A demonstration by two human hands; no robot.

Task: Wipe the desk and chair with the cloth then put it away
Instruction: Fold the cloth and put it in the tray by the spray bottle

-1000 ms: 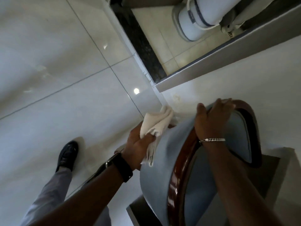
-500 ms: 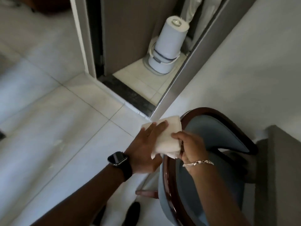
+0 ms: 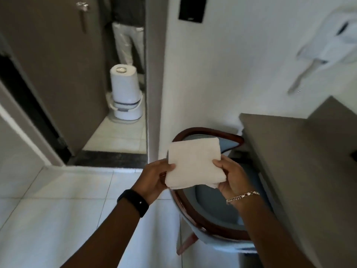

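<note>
The grey worktop point(image 3: 301, 161) fills the right side, with the blue chair point(image 3: 214, 206) tucked partly under its edge. Above the chair's wooden back rail, the white cloth point(image 3: 194, 163), folded into a thick square, is held in the air between both hands. The left hand point(image 3: 154, 178) pinches its left edge, and the right hand point(image 3: 230, 177) grips the lower right corner, thumb on top. The likeliest slip, I judge, is the fold springing open (only edges are pinched), so a loose layer trails or drops onto the floor point(image 3: 58, 209).
</note>
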